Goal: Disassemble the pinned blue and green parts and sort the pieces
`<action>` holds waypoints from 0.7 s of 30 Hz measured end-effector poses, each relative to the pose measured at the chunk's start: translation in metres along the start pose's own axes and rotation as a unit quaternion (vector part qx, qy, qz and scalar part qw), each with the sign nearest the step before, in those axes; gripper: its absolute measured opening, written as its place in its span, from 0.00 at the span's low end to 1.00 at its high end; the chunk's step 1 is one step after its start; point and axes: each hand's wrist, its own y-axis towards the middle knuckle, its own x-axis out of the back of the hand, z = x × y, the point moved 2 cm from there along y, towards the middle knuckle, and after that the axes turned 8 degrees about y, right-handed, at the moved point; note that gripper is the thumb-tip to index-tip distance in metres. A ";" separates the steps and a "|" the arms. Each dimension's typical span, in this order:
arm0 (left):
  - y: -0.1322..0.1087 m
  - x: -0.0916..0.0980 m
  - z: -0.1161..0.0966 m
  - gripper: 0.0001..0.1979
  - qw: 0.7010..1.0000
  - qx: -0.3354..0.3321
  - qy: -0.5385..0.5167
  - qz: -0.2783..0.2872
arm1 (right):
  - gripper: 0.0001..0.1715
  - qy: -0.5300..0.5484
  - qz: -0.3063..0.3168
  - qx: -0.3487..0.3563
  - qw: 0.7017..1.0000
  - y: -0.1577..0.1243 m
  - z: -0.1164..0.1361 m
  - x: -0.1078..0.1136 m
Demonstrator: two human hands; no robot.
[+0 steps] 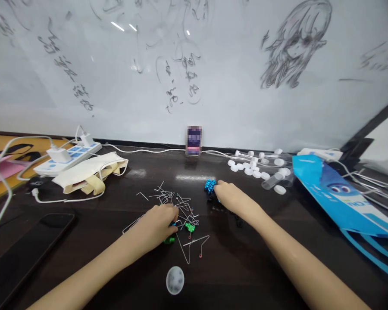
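Note:
My left hand [158,220] is closed, thumb and fingers pinching a small shiny blue piece [172,224] over a heap of bent metal wires [168,196]. Green metallic pieces lie close by: one [190,227] to the right of that hand, another [169,240] just under its thumb. My right hand [229,196] has its fingers curled down at the edge of a small cluster of blue metallic pieces [210,185]. Its fingertips are mostly hidden, so I cannot make out what is in them. Small black pieces [238,221] sit under and beside the right wrist.
A translucent round cap [175,280] is near me. White caps [255,172] and clear tubes [271,181] are at the back right, beside a blue bag [345,198]. On the left are a phone [29,254], a cloth bag [90,172] and a power strip [67,159] with cables.

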 end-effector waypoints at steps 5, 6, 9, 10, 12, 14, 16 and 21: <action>0.006 0.005 0.006 0.01 0.999 0.010 -0.008 -0.030 | 0.13 0.013 -0.008 0.010 1.000 -0.001 -0.005 0.001; 0.007 0.009 0.008 0.01 0.999 0.017 -0.028 -0.040 | 0.13 0.016 -0.012 0.011 1.000 -0.001 -0.006 0.001; 0.010 0.019 0.008 0.03 0.990 0.020 -0.125 -0.064 | 0.14 0.019 -0.027 0.008 0.999 -0.001 -0.004 0.000; 0.012 0.022 0.007 0.03 0.985 0.015 -0.159 -0.070 | 0.14 0.018 -0.034 0.003 0.999 0.000 -0.003 -0.001; 0.014 0.026 0.004 0.04 0.972 0.009 -0.220 -0.079 | 0.15 0.015 -0.049 -0.009 0.999 0.002 0.000 -0.004; 0.017 0.025 0.000 0.04 0.959 0.006 -0.272 -0.083 | 0.16 0.014 -0.059 -0.021 0.998 0.004 0.002 -0.006; 0.023 0.021 -0.003 0.04 0.944 0.001 -0.317 -0.089 | 0.14 0.016 -0.062 -0.022 0.998 0.005 0.002 -0.006; 0.045 0.007 -0.008 0.03 0.924 -0.013 -0.370 -0.097 | 0.08 0.019 -0.076 -0.026 0.997 -0.002 -0.002 0.008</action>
